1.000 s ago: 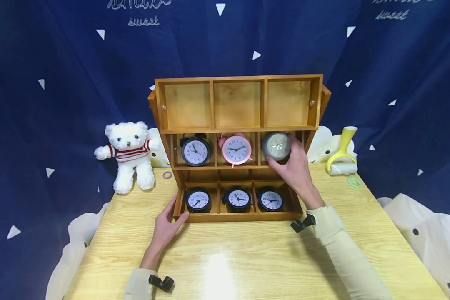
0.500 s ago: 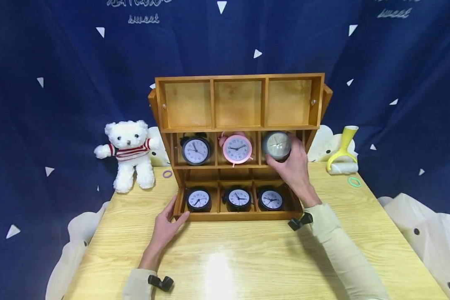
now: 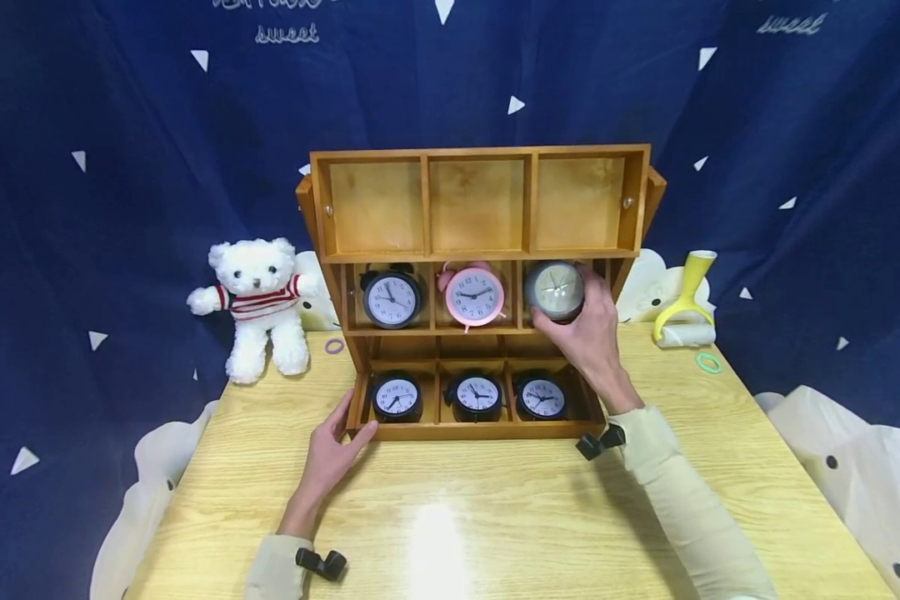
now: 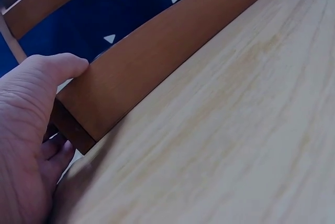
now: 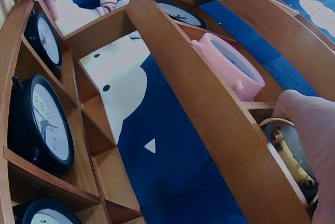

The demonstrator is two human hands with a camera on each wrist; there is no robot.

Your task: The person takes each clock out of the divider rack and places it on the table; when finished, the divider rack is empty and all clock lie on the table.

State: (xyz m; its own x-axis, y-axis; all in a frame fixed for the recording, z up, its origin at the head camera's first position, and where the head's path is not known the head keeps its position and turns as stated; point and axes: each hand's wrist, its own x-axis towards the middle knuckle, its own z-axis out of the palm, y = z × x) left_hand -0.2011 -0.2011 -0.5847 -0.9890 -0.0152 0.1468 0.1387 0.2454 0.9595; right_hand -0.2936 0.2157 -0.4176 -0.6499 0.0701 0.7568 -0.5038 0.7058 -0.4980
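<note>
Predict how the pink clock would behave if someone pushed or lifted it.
The pink clock has a hard-looking case, so it probably won't flex. Pushed, it may rock or roll, being round with only small feet. Lifted, its protruding bells could snag on the wooden rack around it.

Apparently a home, by the blue curtain (image 3: pixel 607 92), teddy bear (image 3: pixel 258 308), lint roller (image 3: pixel 686 336) and wood-grain table (image 3: pixel 525 517)

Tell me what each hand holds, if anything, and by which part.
Right hand: grey clock, by its rim. Left hand: wooden rack, by its lower left front corner.
</note>
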